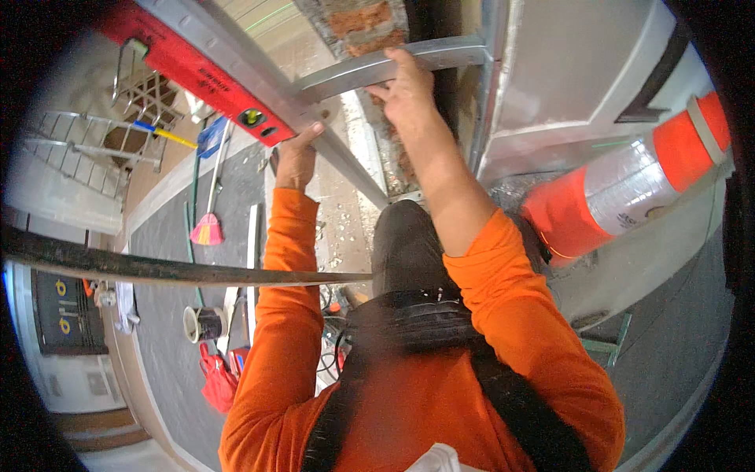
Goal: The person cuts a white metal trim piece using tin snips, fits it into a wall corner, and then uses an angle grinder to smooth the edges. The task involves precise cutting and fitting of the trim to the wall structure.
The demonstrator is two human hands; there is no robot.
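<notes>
A red spirit level [208,86] lies along a grey metal stud [263,71] that slants down from the upper left. My left hand [297,159] is closed round the lower end of the level, its thumb against the stud. Between this stud and an upright metal profile [489,71] on the right runs a short metal crosspiece [448,53]. My right hand [410,88] grips the crosspiece near its middle, with part of the fingers hidden behind it. The level's bubble vial [252,118] shows just above my left hand.
Exposed brick [362,23] stands behind the crosspiece. At right is an orange-and-white traffic cone [629,185] beside a pale panel [570,71]. A long dark bar [189,270] crosses from the left. A broom [207,228], bucket [203,324], red bag [218,381] and metal steps [86,149] lie leftward.
</notes>
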